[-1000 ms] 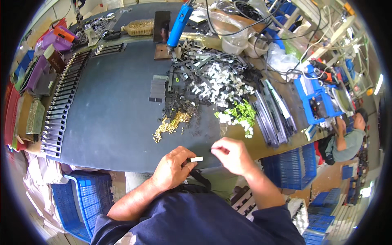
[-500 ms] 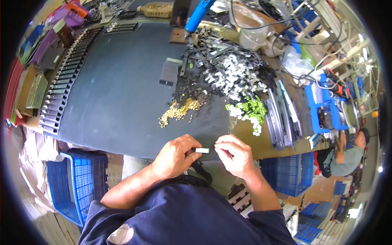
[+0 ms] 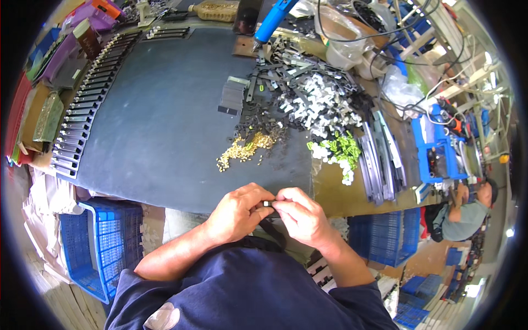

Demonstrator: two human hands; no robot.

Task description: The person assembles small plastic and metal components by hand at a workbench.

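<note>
At the near edge of the dark work mat point(image 3: 159, 121), my left hand point(image 3: 239, 213) pinches a small white plastic part point(image 3: 266, 203), mostly covered by the fingers. My right hand point(image 3: 302, 216) meets it from the right, thumb and fingertips pressed together at the part's end. Whether a tiny piece sits in the right fingertips is hidden. Beyond the hands lie a pile of small brass pieces point(image 3: 242, 151), some green clips point(image 3: 345, 147) and a heap of white plastic parts point(image 3: 319, 104).
A blue electric screwdriver point(image 3: 272, 23) hangs at the back. Long metal strips point(image 3: 379, 159) lie at right, and a row of assembled dark strips point(image 3: 88, 102) lines the left. Blue crates point(image 3: 118, 242) stand below the table. Another person point(image 3: 467, 212) sits far right.
My right hand has moved left, closing the gap, and its fingertips now touch the white part in my left hand. Less of the part shows. The view has shifted slightly.
</note>
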